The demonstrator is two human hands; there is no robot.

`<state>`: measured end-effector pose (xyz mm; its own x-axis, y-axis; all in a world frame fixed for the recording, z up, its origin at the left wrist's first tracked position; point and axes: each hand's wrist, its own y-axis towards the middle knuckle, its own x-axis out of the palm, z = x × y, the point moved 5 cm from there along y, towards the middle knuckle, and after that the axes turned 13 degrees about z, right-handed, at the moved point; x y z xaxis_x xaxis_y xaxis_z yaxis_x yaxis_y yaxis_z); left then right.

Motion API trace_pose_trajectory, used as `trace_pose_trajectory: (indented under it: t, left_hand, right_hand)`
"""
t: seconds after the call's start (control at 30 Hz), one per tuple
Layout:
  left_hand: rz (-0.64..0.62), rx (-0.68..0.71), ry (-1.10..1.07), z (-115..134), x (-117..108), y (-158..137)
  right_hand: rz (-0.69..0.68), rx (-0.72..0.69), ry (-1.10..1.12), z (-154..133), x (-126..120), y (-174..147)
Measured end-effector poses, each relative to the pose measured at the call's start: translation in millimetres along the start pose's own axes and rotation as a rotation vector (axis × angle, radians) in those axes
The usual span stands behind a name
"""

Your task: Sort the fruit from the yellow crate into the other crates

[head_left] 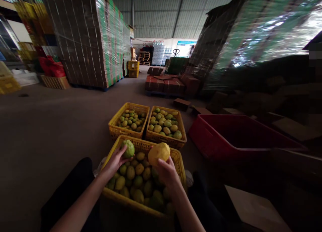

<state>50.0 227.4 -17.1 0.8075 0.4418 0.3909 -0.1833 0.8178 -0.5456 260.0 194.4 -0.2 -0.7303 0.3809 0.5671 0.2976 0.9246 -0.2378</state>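
Held up over the lower centre of the frame as they are, two fruits head the list.
Item: yellow fruit point(159, 153), large, grasped by the right hand point(168, 171), thumb on the near side.
Item: green fruit point(128, 149), knobbly, grasped by the left hand point(117, 161) from its left and underside.
Handling, by judgement: light enough for one hand; firm, the yellow probably softer and easier to bruise; skin likely not slippery. Best hold: round the widest part, fingers spread, no pinching.
Item: front crate point(133, 202), yellow plastic, lower centre, beneath both hands, filled with loose fruit point(139, 181), green to yellow.
Items: left rear crate point(125, 132) and right rear crate point(164, 140), mid-frame, side by side, likewise filled.
Item: red tub point(208, 138), right of centre; contents too dark to tell.
Items: wrapped stacks, upper left point(110, 41) and upper right point(233, 41).
Item: corrugated wall point(156, 10), top centre.
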Motion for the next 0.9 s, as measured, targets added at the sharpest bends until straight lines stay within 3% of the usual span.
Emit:
trace_pose_trajectory:
  t: [0.1,0.2,0.27,0.37,0.53,0.73,0.9]
  left_hand:
    - [-0.063,0.353,0.131,12,9,-11]
    - [-0.159,0.608,0.18,20,20,-28]
    - [-0.22,0.599,0.142,18,28,-35]
    - [-0.301,0.481,0.076,12,39,-39]
    - [-0.372,0.536,0.167,14,51,-43]
    - [-0.331,0.363,-0.001,10,51,-41]
    - [-0.36,0.512,0.105,13,53,-46]
  right_hand:
    - [0.183,-0.432,-0.246,-18,-9,2]
    - [0.194,-0.641,-0.426,-23,-10,0]
    - [0.115,-0.683,-0.506,-21,-8,-1]
    - [0.014,-0.707,-0.572,-16,-7,-3]
    - [0.039,-0.742,-0.605,-16,-11,-5]
    - [0.071,-0.787,-0.614,-21,-10,-5]
    - [0.072,-0.819,-0.611,-23,-9,-6]
